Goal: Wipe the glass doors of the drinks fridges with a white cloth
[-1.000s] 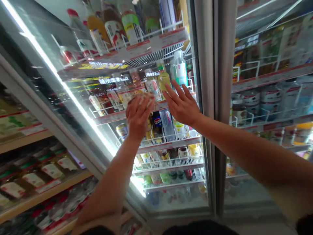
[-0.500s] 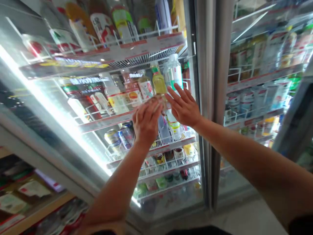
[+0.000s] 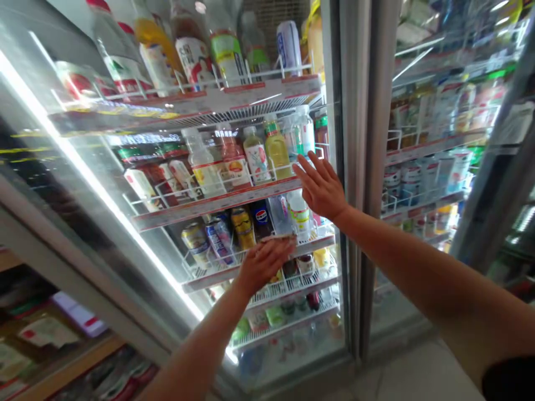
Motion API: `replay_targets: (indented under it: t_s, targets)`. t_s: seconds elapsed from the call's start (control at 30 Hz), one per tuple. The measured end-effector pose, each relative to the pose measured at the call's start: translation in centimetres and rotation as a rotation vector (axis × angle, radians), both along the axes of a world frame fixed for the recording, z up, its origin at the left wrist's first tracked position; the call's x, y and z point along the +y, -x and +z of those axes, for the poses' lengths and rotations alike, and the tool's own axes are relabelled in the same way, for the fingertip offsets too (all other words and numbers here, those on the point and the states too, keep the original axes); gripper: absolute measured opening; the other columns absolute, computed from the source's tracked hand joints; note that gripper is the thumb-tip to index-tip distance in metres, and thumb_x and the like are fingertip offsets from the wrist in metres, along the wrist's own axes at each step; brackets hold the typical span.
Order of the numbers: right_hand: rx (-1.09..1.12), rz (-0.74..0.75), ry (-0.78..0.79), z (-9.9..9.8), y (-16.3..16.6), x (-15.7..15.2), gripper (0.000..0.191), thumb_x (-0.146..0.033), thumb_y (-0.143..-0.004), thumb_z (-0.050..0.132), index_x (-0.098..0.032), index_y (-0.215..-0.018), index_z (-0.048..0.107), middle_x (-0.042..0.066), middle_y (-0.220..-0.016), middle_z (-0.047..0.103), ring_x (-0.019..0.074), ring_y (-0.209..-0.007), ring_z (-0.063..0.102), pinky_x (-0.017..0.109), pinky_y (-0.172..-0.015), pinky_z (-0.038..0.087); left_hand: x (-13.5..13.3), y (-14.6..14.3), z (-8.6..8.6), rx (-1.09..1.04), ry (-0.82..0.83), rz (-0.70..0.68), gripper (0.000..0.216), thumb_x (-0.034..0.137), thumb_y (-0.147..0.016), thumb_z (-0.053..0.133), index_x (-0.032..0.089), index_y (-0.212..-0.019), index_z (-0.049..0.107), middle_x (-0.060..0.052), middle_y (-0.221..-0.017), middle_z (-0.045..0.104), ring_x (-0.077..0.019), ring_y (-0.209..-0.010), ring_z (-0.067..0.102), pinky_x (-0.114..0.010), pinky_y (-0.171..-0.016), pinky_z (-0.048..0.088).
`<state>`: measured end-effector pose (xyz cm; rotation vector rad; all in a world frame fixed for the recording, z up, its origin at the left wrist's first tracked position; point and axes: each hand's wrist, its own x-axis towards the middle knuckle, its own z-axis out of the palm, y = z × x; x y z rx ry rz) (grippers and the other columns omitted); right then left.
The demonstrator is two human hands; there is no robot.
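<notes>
My left hand is in front of the lower drink shelves, fingers curved together. A thin brownish edge shows above its knuckles; what it belongs to is mostly hidden by the hand. Farther up, my right hand is open with its fingers stretched, beside the fridge's right-hand frame. Behind its fingertips stands a clear bottle with a white and green label. To the left of that is a yellow drink bottle. Above my left hand are a dark blue Pepsi can and a golden can.
A bright light strip runs down the fridge's left side. White wire rails front the shelves. A metal door frame divides this section from another stocked fridge. Packaged goods sit on a wooden-edged shelf at lower left.
My left hand has moved down from the bottle shelf to the can shelf level, with the fingers turned rightward. My right hand has stayed nearly in place, slightly lower.
</notes>
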<state>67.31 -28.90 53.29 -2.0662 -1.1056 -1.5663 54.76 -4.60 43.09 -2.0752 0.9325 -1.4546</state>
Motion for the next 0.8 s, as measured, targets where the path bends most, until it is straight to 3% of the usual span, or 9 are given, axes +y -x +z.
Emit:
replay_targets:
  t_s: [0.13,0.27,0.33,0.4,0.47,0.53,0.63,0.8]
  targets:
    - [0.037,-0.038,-0.052,-1.1,0.8,0.7,0.06,-0.028,-0.102,0.034,-0.028,-0.161,0.02,0.0,-0.166,0.028,0.0226,-0.157,0.013,0.054,-0.13,0.015,2.3,-0.4,10.1,-0.068,0.166,0.046,0.047,0.022,-0.097,0.059,0.038,-0.141,0.055,0.005,-0.138,0.064,-0.0191,-0.131,0.054,-0.038,-0.113,0.039]
    - [0.096,-0.054,-0.109,-2.2,1.3,1.4,0.06,-0.037,-0.103,0.035,-0.027,-0.161,0.02,0.003,-0.166,0.027,0.0245,-0.157,0.013,0.057,-0.129,0.014,4.4,-0.3,21.1,-0.191,0.441,0.123,0.034,0.029,-0.101,0.052,0.024,-0.132,0.063,0.003,-0.142,0.059,-0.0279,-0.131,0.046,-0.057,-0.112,0.037]
    - [0.09,-0.054,-0.125,-2.6,1.2,1.6,0.06,-0.037,-0.103,0.035,-0.028,-0.161,0.02,0.003,-0.166,0.028,0.0243,-0.157,0.014,0.057,-0.129,0.014,5.1,-0.2,24.9,-0.218,0.532,0.159,0.036,0.024,-0.102,0.048,0.023,-0.136,0.061,0.005,-0.146,0.055,-0.026,-0.134,0.041,-0.055,-0.117,0.032]
    - [0.072,-0.057,-0.13,-2.8,1.1,1.6,0.06,-0.036,-0.103,0.035,-0.028,-0.161,0.021,0.003,-0.165,0.029,0.0241,-0.157,0.015,0.057,-0.129,0.015,5.2,-0.1,26.3,-0.224,0.554,0.149,0.039,0.025,-0.101,0.046,0.017,-0.137,0.059,0.002,-0.147,0.052,-0.0275,-0.134,0.039,-0.058,-0.117,0.03]
    - [0.06,-0.064,-0.128,-2.9,1.0,1.6,0.059,-0.035,-0.103,0.034,-0.028,-0.16,0.023,0.003,-0.165,0.031,0.0241,-0.156,0.016,0.057,-0.129,0.016,4.6,-0.2,25.2,-0.211,0.537,0.097,0.042,0.03,-0.101,0.046,0.011,-0.137,0.058,-0.003,-0.148,0.051,-0.0304,-0.135,0.039,-0.063,-0.116,0.03]
    - [0.046,-0.071,-0.129,-3.0,0.9,1.5,0.058,-0.034,-0.103,0.034,-0.027,-0.16,0.025,0.003,-0.164,0.033,0.0241,-0.156,0.017,0.056,-0.128,0.017,3.5,-0.3,21.9,-0.187,0.523,0.04,0.045,0.035,-0.1,0.049,0.013,-0.138,0.058,-0.004,-0.15,0.051,-0.0313,-0.137,0.039,-0.06,-0.118,0.029]
    - [0.029,-0.072,-0.125,-3.1,0.9,1.4,0.058,-0.034,-0.103,0.035,-0.026,-0.159,0.026,0.004,-0.164,0.033,0.0241,-0.156,0.017,0.056,-0.128,0.017,2.2,-0.3,15.0,-0.144,0.52,0.033,0.047,0.033,-0.095,0.056,0.025,-0.141,0.058,0.001,-0.15,0.052,-0.0304,-0.139,0.04,-0.052,-0.118,0.034]
    - [0.074,-0.071,-0.114,-3.2,0.8,1.3,0.059,-0.034,-0.102,0.033,-0.027,-0.16,0.023,0.003,-0.166,0.029,0.0247,-0.157,0.014,0.057,-0.128,0.015,2.3,0.6,3.9,-0.136,0.365,0.047,0.052,0.022,-0.09,0.061,0.033,-0.141,0.057,0.002,-0.14,0.062,-0.0265,-0.127,0.051,-0.047,-0.114,0.037]
